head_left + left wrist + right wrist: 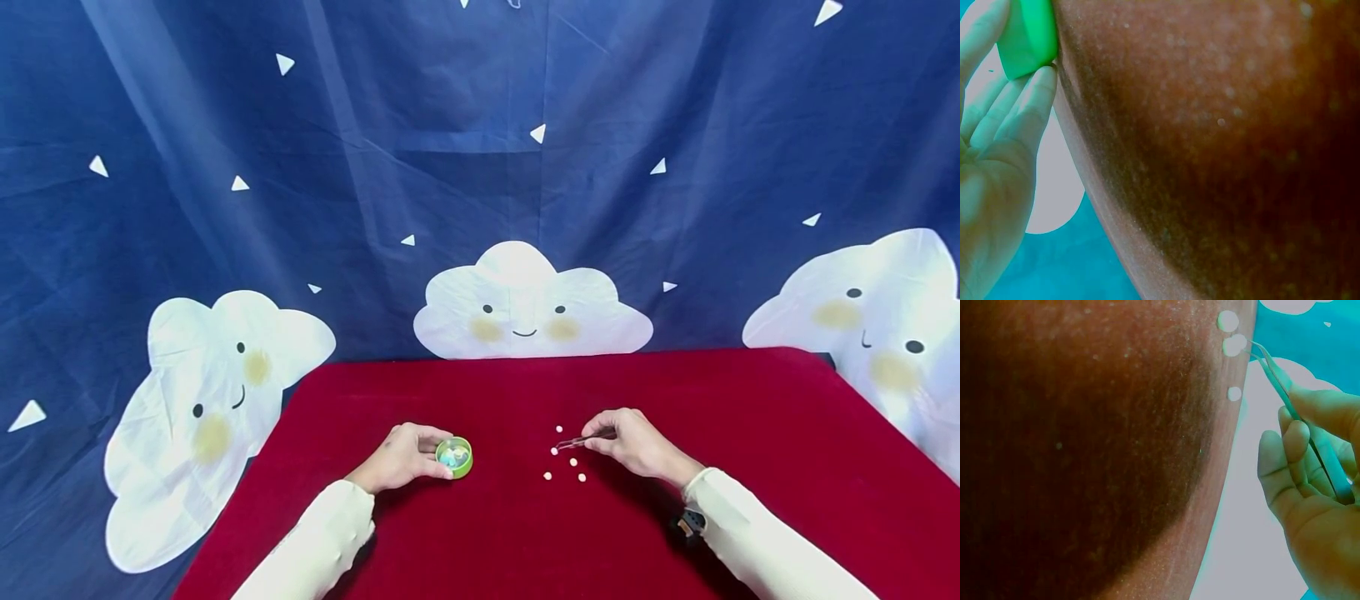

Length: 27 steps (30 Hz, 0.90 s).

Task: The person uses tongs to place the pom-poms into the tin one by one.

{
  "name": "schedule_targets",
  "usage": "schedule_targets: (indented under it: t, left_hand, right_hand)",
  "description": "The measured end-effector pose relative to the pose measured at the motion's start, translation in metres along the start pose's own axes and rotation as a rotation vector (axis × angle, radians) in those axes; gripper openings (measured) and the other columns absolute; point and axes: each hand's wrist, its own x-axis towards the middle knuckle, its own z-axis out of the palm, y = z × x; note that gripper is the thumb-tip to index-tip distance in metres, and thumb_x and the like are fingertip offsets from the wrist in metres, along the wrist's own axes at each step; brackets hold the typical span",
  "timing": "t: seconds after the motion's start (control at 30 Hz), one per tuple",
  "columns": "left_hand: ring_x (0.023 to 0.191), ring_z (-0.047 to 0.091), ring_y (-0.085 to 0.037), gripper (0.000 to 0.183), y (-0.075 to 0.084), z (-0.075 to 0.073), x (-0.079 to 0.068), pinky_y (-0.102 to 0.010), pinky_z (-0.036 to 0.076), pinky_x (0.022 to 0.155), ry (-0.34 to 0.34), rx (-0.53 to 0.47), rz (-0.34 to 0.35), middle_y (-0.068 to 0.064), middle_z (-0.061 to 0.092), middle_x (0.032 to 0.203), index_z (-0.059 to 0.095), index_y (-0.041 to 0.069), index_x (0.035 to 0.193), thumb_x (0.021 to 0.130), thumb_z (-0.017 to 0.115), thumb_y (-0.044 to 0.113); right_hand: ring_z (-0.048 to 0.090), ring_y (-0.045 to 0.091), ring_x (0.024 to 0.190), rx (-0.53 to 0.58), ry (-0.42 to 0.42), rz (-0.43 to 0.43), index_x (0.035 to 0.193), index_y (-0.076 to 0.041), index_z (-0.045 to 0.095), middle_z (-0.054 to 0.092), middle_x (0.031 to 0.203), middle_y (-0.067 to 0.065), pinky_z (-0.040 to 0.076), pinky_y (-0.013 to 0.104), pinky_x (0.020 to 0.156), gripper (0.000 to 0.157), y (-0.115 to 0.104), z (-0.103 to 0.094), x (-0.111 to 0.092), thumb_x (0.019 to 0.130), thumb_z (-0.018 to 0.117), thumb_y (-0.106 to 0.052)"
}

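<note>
My left hand (405, 457) grips a small round green container (468, 467) by its side, thumb and fingers at its wall. Its top faces up, with whitish and bluish pieces showing inside. In the left wrist view, the container's green wall (1029, 40) sits between thumb and fingers. My right hand (636, 443) pinches a pair of metal tweezers (581, 440), angled down to the left. Their bent tips are right at a small white round piece (554, 452). In the right wrist view, the tweezers' arms (1277, 381) stand slightly apart near the white pieces (1233, 345).
Other white pieces lie loose around the tweezers: one farther back (558, 429), one nearer (573, 462) and two in front, left (547, 476) and right (582, 477). A red cloth (480, 542) covers the table. Behind it hangs a blue curtain (465, 192) with clouds.
</note>
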Motion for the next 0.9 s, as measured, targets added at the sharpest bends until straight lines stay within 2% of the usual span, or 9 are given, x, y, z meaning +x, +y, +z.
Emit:
schedule_targets:
  t: [0.9]
  left_hand:
    - [0.096,0.072,-0.025,0.052,0.003,0.001,-0.001,-0.033,0.059,0.083,0.004,0.013,-0.018,-0.014,0.073,0.106,0.069,-0.004,0.12,0.073,0.089,0.007]
  right_hand:
    - [0.059,0.005,0.073,0.028,0.016,-0.026,0.089,-0.005,0.074,0.07,0.083,-0.004,0.052,0.023,0.065,0.008,-0.013,0.008,0.011,0.083,0.077,0.0]
